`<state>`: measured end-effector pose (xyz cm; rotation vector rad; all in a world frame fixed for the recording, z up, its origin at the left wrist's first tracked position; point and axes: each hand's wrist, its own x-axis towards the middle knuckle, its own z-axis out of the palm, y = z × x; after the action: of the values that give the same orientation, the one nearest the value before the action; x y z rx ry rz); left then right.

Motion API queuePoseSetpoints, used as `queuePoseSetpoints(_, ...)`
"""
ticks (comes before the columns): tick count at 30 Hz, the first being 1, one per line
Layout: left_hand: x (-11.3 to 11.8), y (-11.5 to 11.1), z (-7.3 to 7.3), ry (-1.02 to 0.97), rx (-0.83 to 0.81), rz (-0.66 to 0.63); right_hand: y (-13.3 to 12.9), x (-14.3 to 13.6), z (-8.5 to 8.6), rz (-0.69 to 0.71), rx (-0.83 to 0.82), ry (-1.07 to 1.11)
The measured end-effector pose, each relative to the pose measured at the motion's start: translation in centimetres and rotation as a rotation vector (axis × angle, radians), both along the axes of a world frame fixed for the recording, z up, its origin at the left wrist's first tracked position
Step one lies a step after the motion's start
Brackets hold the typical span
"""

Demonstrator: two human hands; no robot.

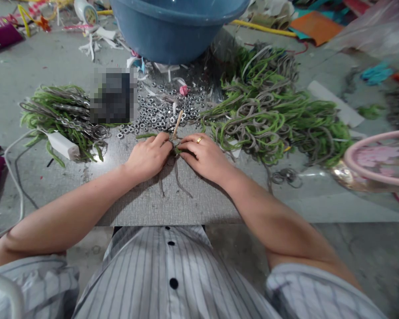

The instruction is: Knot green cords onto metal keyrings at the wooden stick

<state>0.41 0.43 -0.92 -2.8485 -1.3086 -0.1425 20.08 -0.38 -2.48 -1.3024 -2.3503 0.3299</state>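
Observation:
My left hand (149,156) and my right hand (204,158) meet at the middle of the table, fingers bent and pinched together on a green and grey cord (182,186). Two thin grey ends of it trail toward the table's near edge, and a short green piece sticks out past my left fingers. What lies right between the fingertips is mostly hidden. A thin wooden stick (177,124) rises just beyond them. Many small metal nuts (153,115) are scattered behind my hands. A tangled heap of green and grey cords (262,119) lies to the right of my right hand.
At left is a bundle of green and grey cords with metal chain (49,104), a white adapter (64,146) on it, beside a blurred-out patch. A blue basin (176,33) stands behind the nuts. A pink-rimmed object (349,150) is at right; paper scraps lie at the back.

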Motion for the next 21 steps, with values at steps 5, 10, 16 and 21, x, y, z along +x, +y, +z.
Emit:
queuePoseSetpoints(5,-0.3,0.1,0.1,0.003,-0.031,-0.003,0.0,0.1,0.2,-0.011,0.026,-0.046)
queuePoseSetpoints(10,-0.5,0.2,0.1,0.039,-0.046,0.025,-0.2,0.2,0.7,-0.009,-0.031,-0.092)
queuePoseSetpoints(16,0.3,-0.4,0.5,0.028,-0.112,0.099,-0.4,-0.2,0.9,-0.069,-0.064,-0.173)
queuePoseSetpoints(21,0.6,-0.8,1.0,0.058,-0.120,0.134,-0.6,-0.5,1.2,-0.132,-0.107,-0.184)
